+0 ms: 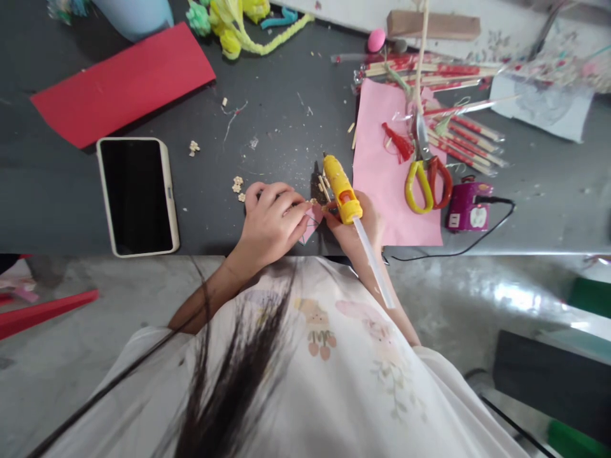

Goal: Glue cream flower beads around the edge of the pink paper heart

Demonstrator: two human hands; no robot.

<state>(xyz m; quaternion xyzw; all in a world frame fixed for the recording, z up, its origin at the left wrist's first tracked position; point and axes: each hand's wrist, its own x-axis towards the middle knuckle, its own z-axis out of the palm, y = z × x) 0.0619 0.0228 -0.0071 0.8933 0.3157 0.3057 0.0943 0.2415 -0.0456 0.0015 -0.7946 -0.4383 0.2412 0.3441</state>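
Observation:
Near the table's front edge, my left hand point(274, 219) is curled over a small pink paper piece point(312, 224) with dark lines on it. Its fingers and thumb press at the piece's left side; the fingertips are partly hidden. My right hand point(360, 232) is closed round the handle of a yellow hot glue gun point(340, 184), just right of the paper. The gun's nozzle points away from me, and a clear glue stick point(375, 262) sticks out of its rear. Small pale wooden bits point(237, 184) lie left of my left hand.
Left are a phone point(138, 197) and red card point(126, 83). Pink paper point(382, 146), scissors point(426, 172) with yellow and red handles, and a purple box point(470, 207) with a black cable lie right. Wrapped sticks point(463, 140) and yellow braided yarn point(243, 35) are farther back.

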